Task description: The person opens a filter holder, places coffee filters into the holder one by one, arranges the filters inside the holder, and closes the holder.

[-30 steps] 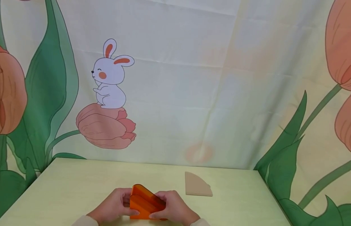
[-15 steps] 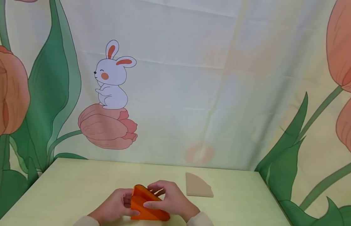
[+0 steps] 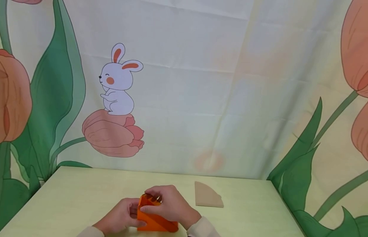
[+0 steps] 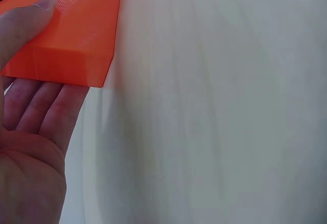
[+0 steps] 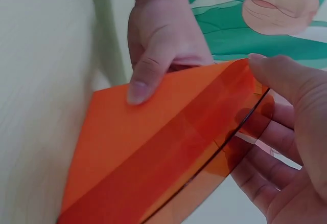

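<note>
Head view: the orange case (image 3: 155,222) is near, left of the middle, right between my hands, its long sloping side running from far left to near right. My left hand (image 3: 122,215) grips the left end; my right hand (image 3: 175,204) reaches over that slope to the far left corner, and it's the closer one to the tan wedge (image 3: 207,196), lying farther off and right on the table (image 3: 246,210).

Left wrist view: thumb flat on the orange face, fingers underneath, pinching it (my right hand doesn't show here).

Right wrist view: my right thumb's on the rounded corner, fingers slightly apart behind the see-through side, pinching that corner; my left thumb's on the plain face.
</note>
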The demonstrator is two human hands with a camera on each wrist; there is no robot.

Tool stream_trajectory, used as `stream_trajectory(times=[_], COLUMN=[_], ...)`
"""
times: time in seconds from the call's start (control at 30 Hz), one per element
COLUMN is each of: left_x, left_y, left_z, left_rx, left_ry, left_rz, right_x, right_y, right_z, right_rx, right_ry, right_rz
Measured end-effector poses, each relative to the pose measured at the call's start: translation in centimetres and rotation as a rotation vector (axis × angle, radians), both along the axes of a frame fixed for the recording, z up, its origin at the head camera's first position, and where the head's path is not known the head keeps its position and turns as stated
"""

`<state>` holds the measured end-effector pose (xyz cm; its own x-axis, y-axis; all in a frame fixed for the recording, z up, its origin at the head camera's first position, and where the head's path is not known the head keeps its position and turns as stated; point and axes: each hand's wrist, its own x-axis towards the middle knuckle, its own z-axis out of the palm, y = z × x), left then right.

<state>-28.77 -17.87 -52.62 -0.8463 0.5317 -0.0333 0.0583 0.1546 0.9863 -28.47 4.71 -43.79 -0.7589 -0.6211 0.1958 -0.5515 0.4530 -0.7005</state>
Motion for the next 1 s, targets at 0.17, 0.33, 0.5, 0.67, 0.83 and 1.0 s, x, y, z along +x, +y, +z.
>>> stream_trajectory(times=[0.17, 0.33, 0.5, 0.67, 0.83, 1.0], left_x=[0.1, 0.1, 0.1, 0.1, 0.2, 0.2], left_y=[0.0, 0.2, 0.3, 0.3, 0.3, 0.2], left_z=[-0.1, -0.3, -0.4, -0.3, -0.1, -0.2], left_rx=[-0.017, -0.024, -0.047, -0.048, -0.041, -0.049], left_ry=[0.002, -0.001, -0.011, -0.024, -0.03, -0.03], left_rz=[0.022, 0.036, 0.055, 0.063, 0.063, 0.069], right_x=[-0.2, -0.4, -0.6, -0.5, -0.6, -0.7], right_y=[1.5, 4.0, 7.2, 9.8, 11.8, 13.5], right_z=[0.3, 0.8, 0.9, 0.7, 0.3, -0.3], right_rx=[-0.07, -0.131, -0.166, -0.205, -0.243, -0.26], right_ry=[-0.035, -0.103, -0.141, -0.138, -0.138, -0.173], right_rz=[-0.006, -0.032, -0.04, -0.023, -0.018, -0.041])
